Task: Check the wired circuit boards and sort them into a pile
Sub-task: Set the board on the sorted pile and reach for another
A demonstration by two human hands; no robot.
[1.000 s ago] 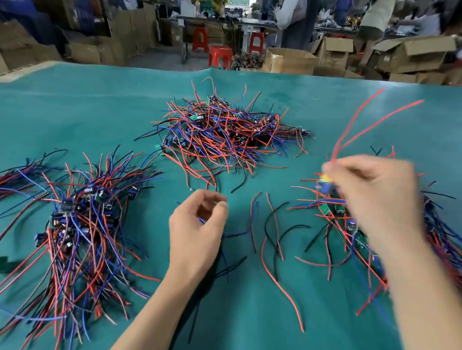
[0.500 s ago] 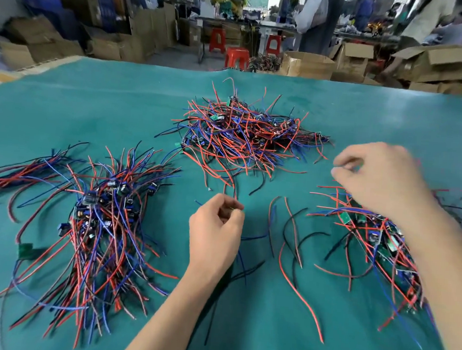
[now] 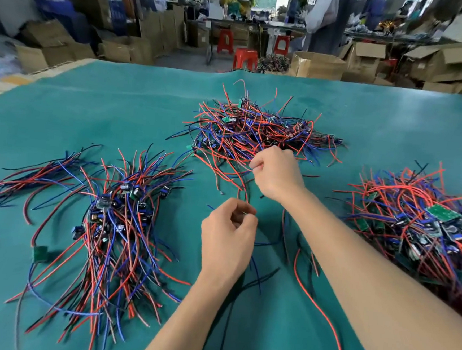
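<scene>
Three heaps of small circuit boards with red, blue and black wires lie on the teal table [image 3: 119, 105]: a left pile [image 3: 115, 221], a far middle pile [image 3: 255, 129] and a right pile [image 3: 419, 225]. My right hand [image 3: 277, 173] is at the near edge of the middle pile, its fingers curled and pinching wires there. My left hand [image 3: 227, 238] hovers at the centre, thumb and forefinger pinched on a thin wire end. Several loose wires [image 3: 314, 300] trail beneath and between my forearms.
Beyond the table's far edge stand cardboard boxes [image 3: 316, 65] and red stools [image 3: 244, 57], with people at benches further back. A lone green board [image 3: 40, 253] lies at the left pile's near-left edge.
My right hand let go of the board it held over the right pile and swung left to the middle pile. My left hand stayed at the centre, still pinched.
</scene>
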